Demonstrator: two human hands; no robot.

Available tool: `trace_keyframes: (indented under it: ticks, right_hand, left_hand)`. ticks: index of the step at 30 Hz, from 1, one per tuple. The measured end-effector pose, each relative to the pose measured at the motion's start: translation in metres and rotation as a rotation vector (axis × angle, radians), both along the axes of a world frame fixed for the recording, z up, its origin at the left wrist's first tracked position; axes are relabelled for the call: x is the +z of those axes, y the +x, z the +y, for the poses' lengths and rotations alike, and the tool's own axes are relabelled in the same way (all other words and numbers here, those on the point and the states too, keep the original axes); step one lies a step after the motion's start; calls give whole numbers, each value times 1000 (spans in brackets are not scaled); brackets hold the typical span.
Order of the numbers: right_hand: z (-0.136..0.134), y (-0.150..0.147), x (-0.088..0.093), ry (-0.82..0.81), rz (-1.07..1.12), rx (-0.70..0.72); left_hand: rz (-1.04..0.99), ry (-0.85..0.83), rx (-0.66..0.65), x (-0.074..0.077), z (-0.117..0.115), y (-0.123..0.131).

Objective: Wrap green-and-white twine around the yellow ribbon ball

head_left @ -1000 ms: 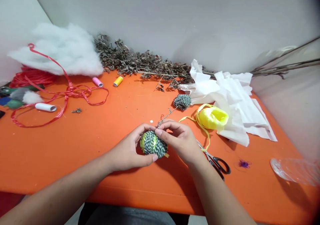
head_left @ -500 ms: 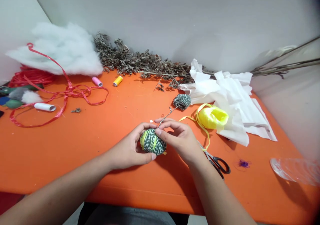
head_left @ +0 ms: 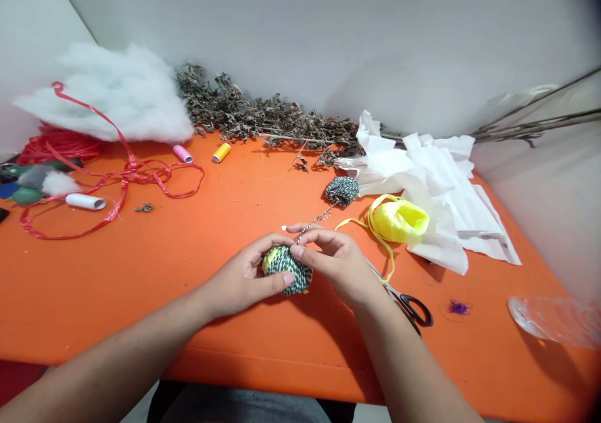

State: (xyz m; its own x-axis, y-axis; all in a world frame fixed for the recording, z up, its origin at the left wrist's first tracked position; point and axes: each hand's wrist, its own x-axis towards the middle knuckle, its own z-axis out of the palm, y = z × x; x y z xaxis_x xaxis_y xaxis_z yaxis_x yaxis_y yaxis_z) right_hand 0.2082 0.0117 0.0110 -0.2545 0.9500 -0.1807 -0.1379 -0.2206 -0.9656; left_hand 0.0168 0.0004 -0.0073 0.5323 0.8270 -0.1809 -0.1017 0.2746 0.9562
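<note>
My left hand (head_left: 251,273) is closed around a ball (head_left: 286,279) wound with dark green and white twisted cord, its thumb lying across the near side. Yellow strips show on the ball's left part. At the top of the ball, my right hand (head_left: 335,260) pinches the cord (head_left: 317,218) between thumb and fingers. From there the cord runs up and right to a small bundle of the same cord (head_left: 342,191) on the table. Scissors (head_left: 408,307) with black handles lie partly hidden behind my right forearm.
On the orange table (head_left: 225,360), yellow ribbon (head_left: 399,219) and crumpled white paper (head_left: 441,185) lie to the right. Dried branches (head_left: 272,116) line the wall. White stuffing (head_left: 122,94), red ribbon (head_left: 126,173) and thread spools (head_left: 183,154) sit left. A clear plastic item (head_left: 554,320) is far right.
My left thumb has shifted up over the front of the ball. The ball has turned, showing less yellow. My right hand stays close to the same spot, still pinching the cord.
</note>
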Motion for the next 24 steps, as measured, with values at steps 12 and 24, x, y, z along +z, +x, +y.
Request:
trace_keyframes:
  ticks: [12, 24]
  right_hand:
    - [2, 3, 1, -9, 18, -34]
    - [2, 3, 0, -91, 82, -108]
  left_hand:
    - [-44, 29, -30, 0, -2, -1]
    - [-19, 145, -27, -3, -4, -2]
